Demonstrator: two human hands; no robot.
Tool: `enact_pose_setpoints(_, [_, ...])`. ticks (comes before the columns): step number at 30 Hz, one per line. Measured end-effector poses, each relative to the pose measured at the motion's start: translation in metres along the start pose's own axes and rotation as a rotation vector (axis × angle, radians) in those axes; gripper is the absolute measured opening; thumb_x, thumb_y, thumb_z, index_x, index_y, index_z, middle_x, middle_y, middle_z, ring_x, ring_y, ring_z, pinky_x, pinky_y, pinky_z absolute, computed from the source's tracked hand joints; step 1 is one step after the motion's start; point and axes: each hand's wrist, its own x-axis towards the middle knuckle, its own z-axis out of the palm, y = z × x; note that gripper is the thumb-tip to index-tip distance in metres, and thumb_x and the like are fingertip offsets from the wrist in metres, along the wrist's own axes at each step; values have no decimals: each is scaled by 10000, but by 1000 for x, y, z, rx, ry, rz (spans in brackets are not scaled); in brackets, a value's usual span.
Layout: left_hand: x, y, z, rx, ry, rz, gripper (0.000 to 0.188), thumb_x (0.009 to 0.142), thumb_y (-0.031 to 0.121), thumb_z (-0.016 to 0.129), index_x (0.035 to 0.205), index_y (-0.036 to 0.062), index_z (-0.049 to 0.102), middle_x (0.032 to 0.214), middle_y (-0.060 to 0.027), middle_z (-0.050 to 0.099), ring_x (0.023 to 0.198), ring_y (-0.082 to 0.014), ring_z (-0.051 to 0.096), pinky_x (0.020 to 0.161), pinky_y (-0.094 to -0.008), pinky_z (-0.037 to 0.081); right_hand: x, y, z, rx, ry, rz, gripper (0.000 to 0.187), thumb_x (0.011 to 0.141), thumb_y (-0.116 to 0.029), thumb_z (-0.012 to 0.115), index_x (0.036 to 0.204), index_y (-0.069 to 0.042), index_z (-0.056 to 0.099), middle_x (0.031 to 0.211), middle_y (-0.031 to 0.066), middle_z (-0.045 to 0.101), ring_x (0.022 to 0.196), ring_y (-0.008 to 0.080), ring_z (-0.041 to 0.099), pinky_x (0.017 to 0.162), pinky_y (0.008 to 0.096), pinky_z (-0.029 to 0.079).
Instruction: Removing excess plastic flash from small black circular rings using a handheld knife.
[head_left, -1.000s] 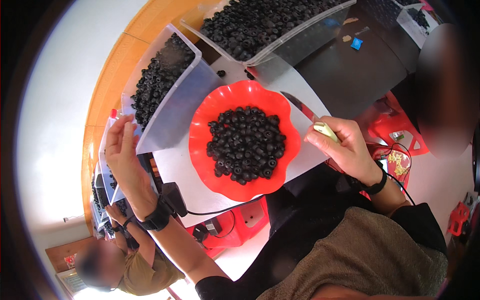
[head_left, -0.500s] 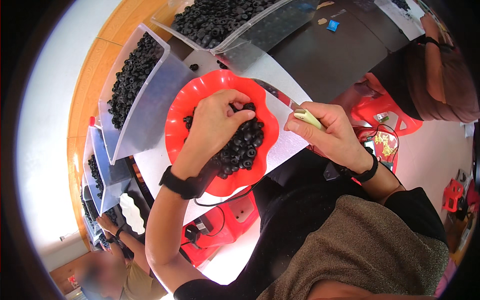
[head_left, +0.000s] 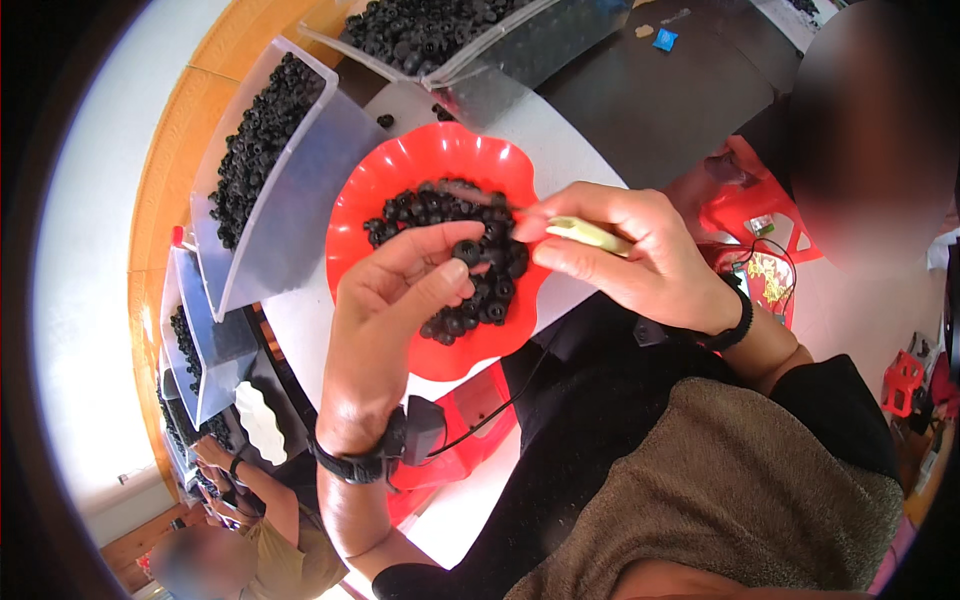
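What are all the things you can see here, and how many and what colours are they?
Bowl: one, red, wavy-edged, in the middle
Board: one, white, under the bowl
Tubs: at least three, clear, top and left
Small round pieces: too many to count, black, mostly in the bowl and tubs
Knife: one, pale yellow-green handle, at the bowl's right side
Table: one, dark, top right
Packet: one, blue, on the table
Stools: at least two, red, below the bowl and at right
Wristbands: two, black, one per wrist
Left hand: one, bare, over the bowl, pinching a piece
Right hand: one, bare, holding the knife
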Motion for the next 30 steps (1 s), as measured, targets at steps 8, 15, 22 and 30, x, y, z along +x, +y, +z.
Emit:
enact_pose_setpoints(8, [-27, -48, 10, -403, 63, 78, 336, 978, 118, 648, 1269, -48, 630, 1080, -108, 711, 893, -133, 587, 871, -289, 475, 1, 2, 29, 23, -138, -49, 285, 849, -8, 777, 1115, 16, 676, 970, 111, 742, 795, 137, 709, 686, 260, 547])
enact_pose_setpoints(15, [-30, -71, 11, -490, 69, 221, 326, 969, 208, 685, 1197, -8, 597, 1078, -99, 670, 945, -182, 607, 895, -336, 475, 4, -7, 36, -120, -132, -161, 262, 876, -65, 756, 1116, 10, 681, 902, 114, 749, 843, 197, 752, 715, 276, 575])
enact_pose_setpoints(22, [-36, -68, 10, -402, 51, 190, 259, 919, 113, 723, 1118, -25, 629, 995, -58, 693, 906, -92, 631, 871, -250, 497, 12, -10, 37, 0, -394, -79, 317, 839, -59, 788, 1142, -35, 698, 953, 97, 740, 841, 241, 739, 734, 291, 552])
enact_pose_setpoints(30, [-40, -78, 12, -745, -18, 180, 316, 912, -12, 620, 1226, -25, 586, 1099, -106, 682, 989, -160, 664, 931, -313, 509, 8, -5, 52, -36, -182, -235, 321, 815, -5, 771, 1124, -87, 736, 896, 90, 733, 793, 243, 725, 683, 290, 545])
